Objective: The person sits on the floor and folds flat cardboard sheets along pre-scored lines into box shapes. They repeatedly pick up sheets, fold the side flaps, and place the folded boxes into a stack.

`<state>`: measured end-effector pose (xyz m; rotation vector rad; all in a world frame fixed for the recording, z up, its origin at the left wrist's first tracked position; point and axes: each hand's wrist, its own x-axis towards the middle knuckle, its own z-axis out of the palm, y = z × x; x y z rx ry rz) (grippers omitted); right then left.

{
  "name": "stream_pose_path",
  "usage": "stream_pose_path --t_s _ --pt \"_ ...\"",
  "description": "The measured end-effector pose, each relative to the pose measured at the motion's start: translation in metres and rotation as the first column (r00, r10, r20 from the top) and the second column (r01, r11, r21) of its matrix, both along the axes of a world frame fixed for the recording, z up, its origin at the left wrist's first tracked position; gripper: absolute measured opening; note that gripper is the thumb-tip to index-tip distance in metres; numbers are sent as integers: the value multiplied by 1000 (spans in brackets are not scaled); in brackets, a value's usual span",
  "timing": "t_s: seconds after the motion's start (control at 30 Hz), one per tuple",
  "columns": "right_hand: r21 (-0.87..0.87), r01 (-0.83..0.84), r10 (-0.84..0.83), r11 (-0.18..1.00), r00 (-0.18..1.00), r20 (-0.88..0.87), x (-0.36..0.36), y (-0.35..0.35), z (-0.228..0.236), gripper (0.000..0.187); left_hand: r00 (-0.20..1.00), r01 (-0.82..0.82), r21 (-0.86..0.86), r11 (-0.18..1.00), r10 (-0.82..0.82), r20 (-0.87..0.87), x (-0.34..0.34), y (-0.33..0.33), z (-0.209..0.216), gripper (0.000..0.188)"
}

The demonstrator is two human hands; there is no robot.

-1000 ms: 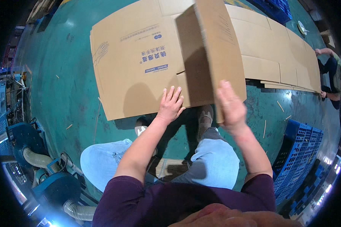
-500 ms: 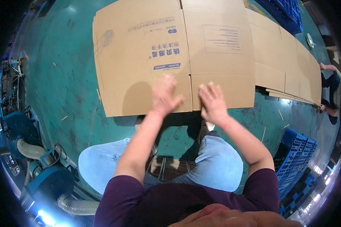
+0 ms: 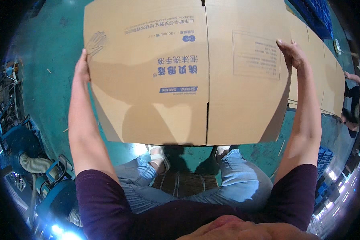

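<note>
A seated person holds a flattened cardboard box (image 3: 188,76) up in front of the body, one hand on each side edge. The left hand (image 3: 82,66) clasps the left edge with its fingers wrapped behind the sheet, out of view; the right hand (image 3: 293,53) grips the right edge near the top, thumb on the near face, the other fingers hidden behind. Both grips are narrow, closed on the thin board. Holding by opposite edges likely keeps so wide a sheet flat and steady (a single hand would let it sag or swing).

The box hangs above the knees, lifted off the green floor (image 3: 48,48), its lower edge just over the sandalled feet (image 3: 160,154). Its long axis runs left to right between the hands, and a central crease (image 3: 206,72) runs from the near edge to the far edge. The printed face is turned toward the person, with the blue lettering upside down, so the box's top seems to point down, toward the person.

Farther right, more flat cardboard sheets (image 3: 328,80) lie on the floor, partly behind the held box. Blue crates (image 3: 316,14) stand at the far right, and a grey hose (image 3: 34,164) lies near left.
</note>
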<state>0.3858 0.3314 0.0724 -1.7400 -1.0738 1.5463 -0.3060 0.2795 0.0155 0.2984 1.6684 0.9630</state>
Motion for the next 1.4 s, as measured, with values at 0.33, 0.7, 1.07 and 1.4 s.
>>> stream_pose_path --t_s 0.33,0.7,1.07,1.4 --pt "332 237 -355 913 863 359 -56 -28 -11 75 504 -82 -214 973 -145 -852 -3 17 -25 71" --pt "284 211 -353 935 499 791 -73 -20 -5 110 320 -114 -308 945 -258 -912 24 11 -4 67" --pt "382 195 -414 903 631 657 -52 -23 -30 94 765 149 -23 989 -130 -631 -46 109 -19 46" --pt "253 140 -287 957 564 774 -57 -27 -25 106 -155 243 -162 956 -127 -980 36 65 -26 38"
